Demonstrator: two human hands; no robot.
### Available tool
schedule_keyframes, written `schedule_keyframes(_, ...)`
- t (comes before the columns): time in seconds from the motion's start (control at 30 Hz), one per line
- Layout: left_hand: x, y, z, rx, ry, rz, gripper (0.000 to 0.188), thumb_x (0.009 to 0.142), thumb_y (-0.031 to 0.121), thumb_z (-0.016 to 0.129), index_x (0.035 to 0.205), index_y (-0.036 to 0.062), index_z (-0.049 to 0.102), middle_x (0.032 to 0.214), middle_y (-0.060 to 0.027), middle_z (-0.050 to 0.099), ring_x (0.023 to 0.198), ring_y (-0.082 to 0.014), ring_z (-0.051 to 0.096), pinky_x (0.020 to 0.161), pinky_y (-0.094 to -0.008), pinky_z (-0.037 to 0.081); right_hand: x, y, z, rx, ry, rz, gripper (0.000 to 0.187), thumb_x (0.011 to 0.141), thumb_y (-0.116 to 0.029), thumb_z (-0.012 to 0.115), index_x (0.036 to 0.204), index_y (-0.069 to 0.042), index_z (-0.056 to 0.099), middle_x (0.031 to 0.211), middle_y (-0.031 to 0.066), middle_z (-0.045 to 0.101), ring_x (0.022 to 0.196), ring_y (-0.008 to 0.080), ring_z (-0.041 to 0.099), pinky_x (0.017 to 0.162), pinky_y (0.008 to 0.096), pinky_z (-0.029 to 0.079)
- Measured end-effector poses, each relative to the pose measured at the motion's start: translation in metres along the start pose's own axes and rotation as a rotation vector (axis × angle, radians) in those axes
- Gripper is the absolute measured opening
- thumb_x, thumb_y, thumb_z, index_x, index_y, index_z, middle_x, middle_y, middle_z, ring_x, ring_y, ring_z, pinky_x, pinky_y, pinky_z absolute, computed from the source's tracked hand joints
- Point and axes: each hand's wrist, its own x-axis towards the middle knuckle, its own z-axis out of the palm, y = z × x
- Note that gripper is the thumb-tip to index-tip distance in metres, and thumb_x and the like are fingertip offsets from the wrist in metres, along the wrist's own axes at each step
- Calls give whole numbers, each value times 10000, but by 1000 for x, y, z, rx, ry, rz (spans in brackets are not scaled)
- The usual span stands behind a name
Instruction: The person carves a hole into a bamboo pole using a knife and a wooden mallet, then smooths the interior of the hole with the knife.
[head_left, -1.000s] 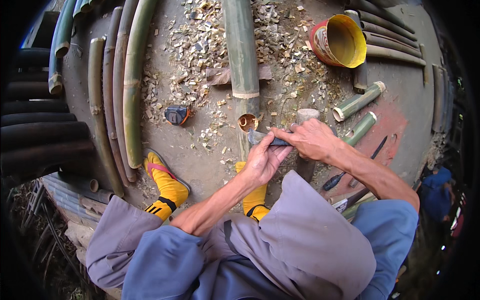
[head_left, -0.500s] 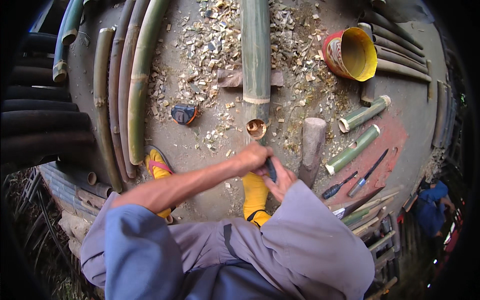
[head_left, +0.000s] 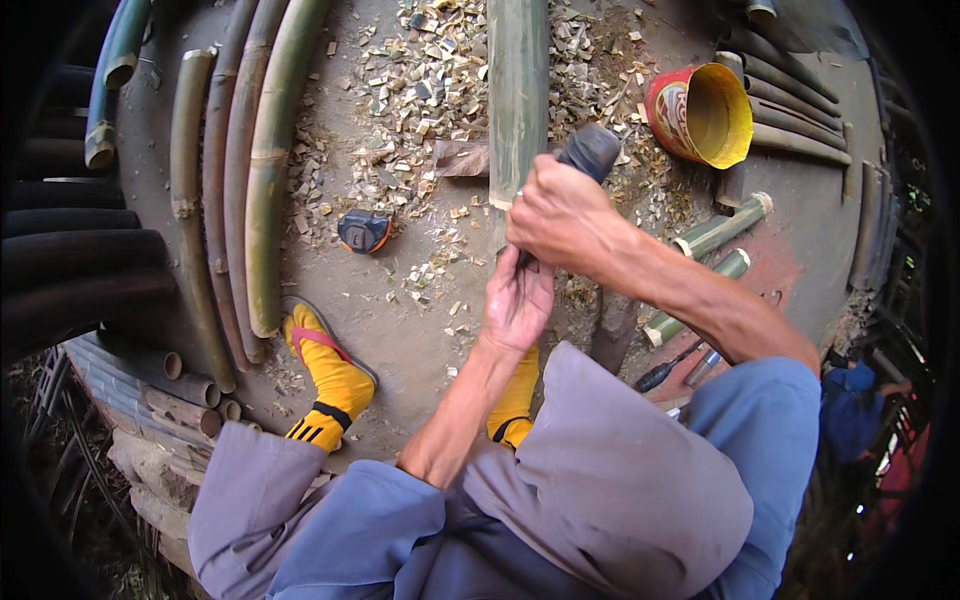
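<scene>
A thick green bamboo pole (head_left: 517, 90) lies on the ground and runs away from me, its cut end just in front of my hands. My right hand (head_left: 560, 215) is raised over that end, shut on a dark tool with a round grey end (head_left: 592, 150). Directly below, my left hand (head_left: 518, 300) is closed around what seems to be the lower part of the same tool. Only a thin dark strip of it shows between the hands.
Bamboo chips (head_left: 430, 80) litter the ground. Long curved bamboo poles (head_left: 268, 170) lie to the left, short bamboo pieces (head_left: 720, 230) and hand tools (head_left: 665, 372) to the right. A red and yellow bucket (head_left: 700, 115), an orange tape measure (head_left: 363, 232), a wooden log (head_left: 615, 330) and a person in blue (head_left: 850, 405) are nearby.
My hands were low at the pole's cut end a second ago. The right hand has since risen with the dark tool, and the view has shifted closer.
</scene>
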Motion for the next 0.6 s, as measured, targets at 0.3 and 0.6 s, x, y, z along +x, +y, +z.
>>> schedule_keyframes(0.3,0,8,30,1072,303,-289,282,922,157,522,995,-106,594,911,-176,654,762,-229,677,666,-294,601,-65,-102,56,1014,276,819,307,707,-69,605,1013,-98,602,733,190,647,674,391,640,597,488,488)
schedule_keyframes(0.6,-1,-1,6,31,-33,-28,282,975,165,495,1183,-26,512,1179,-130,581,1129,-232,558,1023,-397,456,-25,-18,27,408,123,242,151,732,-190,656,826,-71,650,741,124,672,700,273,674,618,414,498)
